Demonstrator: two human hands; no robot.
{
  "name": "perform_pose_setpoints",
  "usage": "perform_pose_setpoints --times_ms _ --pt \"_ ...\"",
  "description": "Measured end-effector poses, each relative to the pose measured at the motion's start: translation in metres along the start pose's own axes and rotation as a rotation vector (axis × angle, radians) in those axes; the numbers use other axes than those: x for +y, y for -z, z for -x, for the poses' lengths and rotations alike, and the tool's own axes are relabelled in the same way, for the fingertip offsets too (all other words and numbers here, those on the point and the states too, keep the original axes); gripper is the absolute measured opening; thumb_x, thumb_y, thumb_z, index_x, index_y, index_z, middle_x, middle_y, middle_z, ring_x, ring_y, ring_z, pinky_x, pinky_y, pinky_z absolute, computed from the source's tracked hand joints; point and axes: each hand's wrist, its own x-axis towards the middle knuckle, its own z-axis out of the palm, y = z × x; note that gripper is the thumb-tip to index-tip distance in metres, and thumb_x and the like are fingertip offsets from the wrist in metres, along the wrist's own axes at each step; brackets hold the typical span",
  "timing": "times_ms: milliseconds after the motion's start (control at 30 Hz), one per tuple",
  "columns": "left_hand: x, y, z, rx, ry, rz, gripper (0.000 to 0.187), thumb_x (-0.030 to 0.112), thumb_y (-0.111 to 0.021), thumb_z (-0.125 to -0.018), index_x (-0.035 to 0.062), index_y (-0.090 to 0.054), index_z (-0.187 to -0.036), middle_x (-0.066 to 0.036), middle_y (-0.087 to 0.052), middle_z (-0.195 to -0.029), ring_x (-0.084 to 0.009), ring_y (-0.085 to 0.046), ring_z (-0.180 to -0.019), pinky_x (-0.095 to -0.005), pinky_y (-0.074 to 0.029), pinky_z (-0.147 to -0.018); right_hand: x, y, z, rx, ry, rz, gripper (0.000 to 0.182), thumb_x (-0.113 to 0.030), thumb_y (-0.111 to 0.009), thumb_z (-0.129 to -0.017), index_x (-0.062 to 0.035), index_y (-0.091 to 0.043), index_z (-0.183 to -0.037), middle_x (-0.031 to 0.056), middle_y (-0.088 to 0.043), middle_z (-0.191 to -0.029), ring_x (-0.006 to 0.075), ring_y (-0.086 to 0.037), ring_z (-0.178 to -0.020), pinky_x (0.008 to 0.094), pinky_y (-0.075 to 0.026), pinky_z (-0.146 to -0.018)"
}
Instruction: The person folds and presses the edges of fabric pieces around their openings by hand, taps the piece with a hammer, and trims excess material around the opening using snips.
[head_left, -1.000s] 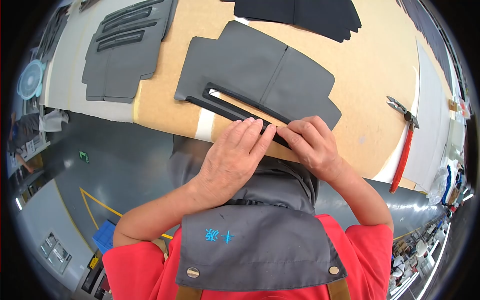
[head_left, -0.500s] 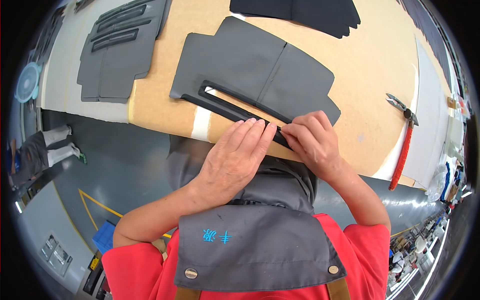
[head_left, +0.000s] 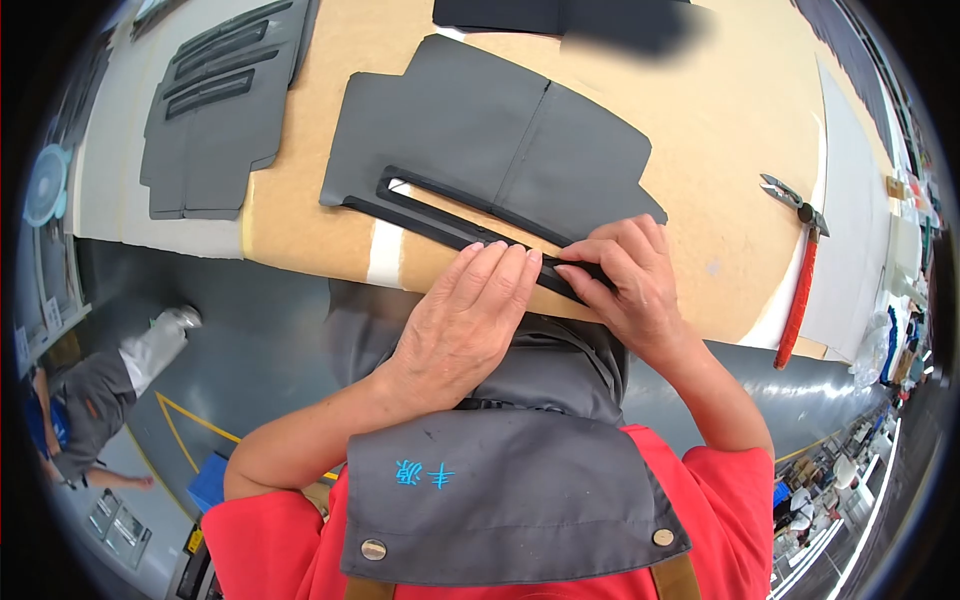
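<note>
A dark grey sheet panel (head_left: 480,130) with a stitched seam lies at the front of the work table. Along its near edge runs a black strip (head_left: 410,222), with a long slot above it that shows the table through. My left hand (head_left: 465,325) lies with fingers stretched out and side by side, fingertips pressing on the strip. Just to its right, my right hand (head_left: 630,275) has thumb and fingers pinched on the strip near the panel's right end. My fingers hide part of the strip there.
More grey panels (head_left: 215,130) with black-edged slots lie on the table (head_left: 730,150) at left. Dark sheets (head_left: 500,14) are at the back, partly blurred. Red-handled pincers (head_left: 800,270) rest at right. Another person (head_left: 95,400) is on the floor at left.
My right hand's fingers have shifted slightly on the strip, while my left hand keeps its place on it. The view has shifted a little. The person at left has come nearer.
</note>
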Motion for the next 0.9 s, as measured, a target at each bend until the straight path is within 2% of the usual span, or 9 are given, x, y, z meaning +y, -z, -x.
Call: perform_pose_setpoints --times_ms 100,200,400,500,600,800,900 --pt "-0.001 0.0 0.0 0.013 0.009 0.014 0.051 0.005 -0.062 -0.088 -0.0018 -0.057 -0.139 -0.013 -0.056 -0.132 -0.0279 -0.055 -0.127 -0.0418 -0.045 -0.113 0.001 -0.006 0.001 0.012 -0.015 -0.011 0.023 -0.005 -0.084 -0.074 -0.0094 -0.07 -0.092 0.0028 -0.063 -0.089 0.0231 -0.054 -0.083 0.0347 -0.041 -0.073" --pt "0.0 -0.001 0.001 0.031 0.011 0.017 0.051 0.004 -0.063 -0.088 -0.002 -0.057 -0.138 -0.013 -0.056 -0.132 -0.0279 -0.055 -0.126 -0.0418 -0.045 -0.113 0.003 -0.011 -0.001 0.084 0.05 0.021 0.025 -0.008 -0.085 -0.069 -0.0134 -0.068 -0.087 -0.0016 -0.06 -0.086 0.0198 -0.052 -0.079 0.0356 -0.034 -0.067" --pt "-0.001 -0.004 0.001 0.056 0.018 0.054 0.052 0.003 -0.063 -0.086 0.0016 -0.059 -0.138 -0.014 -0.056 -0.13 -0.0294 -0.056 -0.125 -0.0432 -0.047 -0.112 0.001 -0.009 -0.001 0.095 0.226 0.227 0.023 -0.012 -0.081 -0.072 -0.0135 -0.069 -0.091 -0.0025 -0.06 -0.092 0.0167 -0.055 -0.083 0.033 -0.036 -0.072" --pt "0.0 -0.006 0.001 0.051 0.027 0.071 0.053 0.002 -0.063 -0.086 0.0036 -0.06 -0.139 -0.014 -0.056 -0.129 -0.0299 -0.056 -0.124 -0.044 -0.047 -0.112 0.002 -0.009 0.0 0.089 0.248 0.254 0.022 -0.013 -0.08 -0.074 -0.0132 -0.069 -0.093 -0.0024 -0.06 -0.093 0.0161 -0.056 -0.085 0.0322 -0.036 -0.074" --pt "0.0 -0.003 -0.001 0.04 0.025 0.066 0.053 0.003 -0.063 -0.086 0.004 -0.06 -0.139 -0.014 -0.056 -0.129 -0.0299 -0.056 -0.124 -0.0439 -0.047 -0.112 0.004 -0.007 0.0 0.064 0.222 0.211 0.023 -0.012 -0.081 -0.074 -0.0143 -0.069 -0.094 -0.0025 -0.061 -0.093 0.017 -0.056 -0.084 0.0324 -0.037 -0.075" --pt "0.002 -0.003 -0.002 0.047 -0.005 0.017 0.049 0.006 -0.063 -0.087 0.0004 -0.061 -0.135 -0.014 -0.056 -0.131 -0.0288 -0.055 -0.126 -0.0428 -0.047 -0.111 0.005 0.004 0.008 0.022 -0.047 0.028 0.024 -0.008 -0.083 -0.074 -0.0163 -0.071 -0.093 -0.0032 -0.063 -0.089 0.0181 -0.056 -0.083 0.0331 -0.037 -0.075" --pt "0.003 -0.005 -0.002 0.024 -0.015 0.024 0.047 0.005 -0.063 -0.087 -0.002 -0.061 -0.134 -0.014 -0.057 -0.132 -0.0281 -0.055 -0.127 -0.0418 -0.047 -0.111 0.0 -0.001 0.007 0.039 -0.03 0.033 0.022 -0.009 -0.083 -0.074 -0.0157 -0.071 -0.092 -0.0037 -0.063 -0.087 0.0176 -0.055 -0.081 0.033 -0.036 -0.075"
